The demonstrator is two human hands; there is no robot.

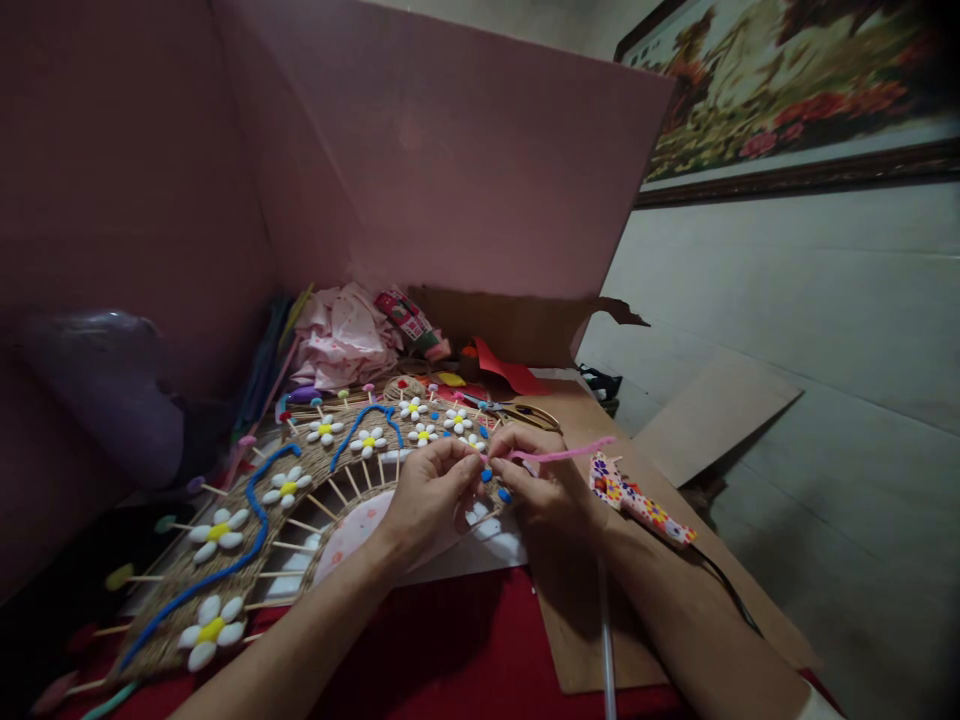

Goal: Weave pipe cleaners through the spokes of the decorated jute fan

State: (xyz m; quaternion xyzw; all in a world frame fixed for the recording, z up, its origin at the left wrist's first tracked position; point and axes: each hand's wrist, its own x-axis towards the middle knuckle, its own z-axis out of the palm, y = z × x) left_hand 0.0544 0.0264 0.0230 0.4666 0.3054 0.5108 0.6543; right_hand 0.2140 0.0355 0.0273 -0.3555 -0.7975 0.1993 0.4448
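My right hand [553,492] pinches a pink pipe cleaner [564,454], whose free end sticks out to the right. Close beside it, my left hand [436,490] has its fingertips closed at the other end of the same strip. Both hands are above the right part of a curved twine-wrapped craft piece [251,560], which carries white-petalled flowers [217,534] with yellow centres and a wavy blue pipe cleaner [262,500]. Small sticks with coloured tips edge the arch. Blue dots [504,495] show near my fingers. My hands hide part of the arch's right side.
Scissors [534,416] lie behind my right hand. A flower-patterned glue gun [637,503] with a black cord rests on brown cardboard [589,610] at the right. Crumpled pink cloth [349,335] and red paper [510,367] are at the back. A clear stick [606,640] lies in front.
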